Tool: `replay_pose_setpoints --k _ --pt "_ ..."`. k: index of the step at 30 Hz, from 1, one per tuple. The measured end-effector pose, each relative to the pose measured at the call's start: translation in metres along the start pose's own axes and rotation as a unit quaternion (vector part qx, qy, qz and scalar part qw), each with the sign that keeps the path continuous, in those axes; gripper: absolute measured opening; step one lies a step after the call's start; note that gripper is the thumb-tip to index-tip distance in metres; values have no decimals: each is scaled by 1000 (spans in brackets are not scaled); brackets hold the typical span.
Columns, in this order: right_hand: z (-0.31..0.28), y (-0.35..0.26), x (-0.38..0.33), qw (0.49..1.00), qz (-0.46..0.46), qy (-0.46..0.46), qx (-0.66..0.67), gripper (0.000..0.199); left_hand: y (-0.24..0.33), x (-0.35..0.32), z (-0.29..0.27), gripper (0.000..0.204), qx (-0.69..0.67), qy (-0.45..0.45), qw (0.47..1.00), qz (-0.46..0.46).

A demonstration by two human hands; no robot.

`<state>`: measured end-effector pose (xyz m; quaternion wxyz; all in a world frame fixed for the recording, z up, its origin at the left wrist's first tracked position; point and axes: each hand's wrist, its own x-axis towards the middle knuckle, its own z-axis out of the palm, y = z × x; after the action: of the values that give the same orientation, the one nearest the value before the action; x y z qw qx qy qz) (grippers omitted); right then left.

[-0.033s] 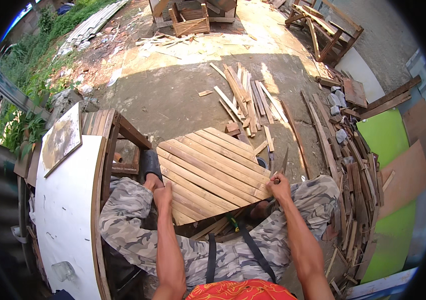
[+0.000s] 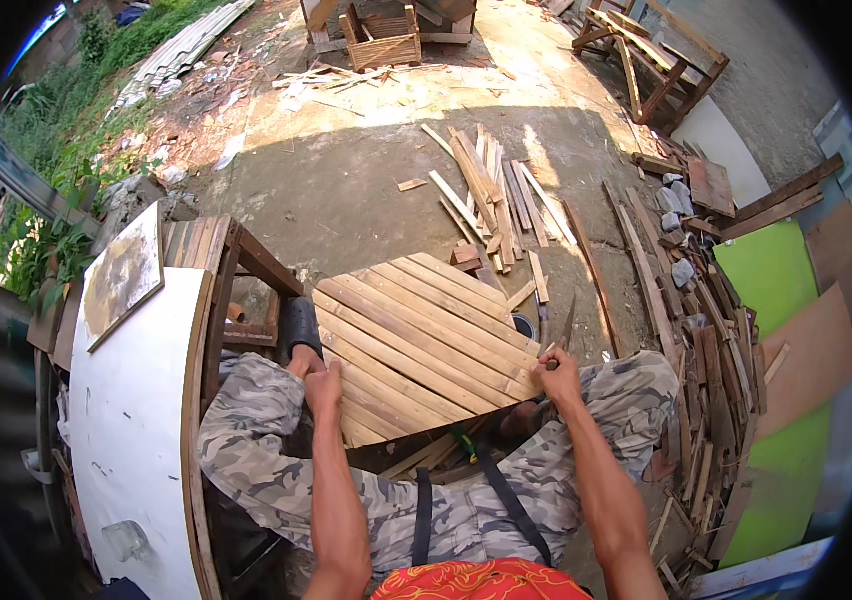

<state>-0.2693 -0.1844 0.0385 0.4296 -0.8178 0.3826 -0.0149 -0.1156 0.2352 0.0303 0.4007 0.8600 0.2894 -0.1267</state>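
A slatted wooden panel (image 2: pixel 416 345) made of several pale strips lies tilted across my knees, which are in camouflage trousers. My left hand (image 2: pixel 324 388) grips the panel's near left edge, next to my black shoe (image 2: pixel 301 328). At the panel's right corner, my right hand (image 2: pixel 556 378) has its fingers closed on a small thin pale stick-like thing (image 2: pixel 547 352). I cannot tell what that thing is.
Loose wooden slats (image 2: pixel 491 195) lie on the concrete ahead, and more scrap wood (image 2: pixel 706 330) is piled to the right beside green boards (image 2: pixel 771 275). A white tabletop (image 2: pixel 131 400) and a wooden frame (image 2: pixel 236 265) stand at my left. A wooden crate (image 2: pixel 384 40) stands far ahead.
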Motion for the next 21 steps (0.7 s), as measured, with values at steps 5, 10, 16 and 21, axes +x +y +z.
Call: replay_pose_setpoints --k 5,10,16,21 --pt "21 -13 -42 998 35 -54 -22 27 -1 45 -10 64 -21 50 996 70" --pt "26 -13 -57 999 -1 11 53 23 3 61 -5 67 2 28 999 27" --pt "11 -5 -55 996 -11 -19 81 23 41 -13 31 82 275 185 918 219" --pt "1 -2 -62 986 -88 28 139 28 74 -83 108 76 230 -12 830 508"
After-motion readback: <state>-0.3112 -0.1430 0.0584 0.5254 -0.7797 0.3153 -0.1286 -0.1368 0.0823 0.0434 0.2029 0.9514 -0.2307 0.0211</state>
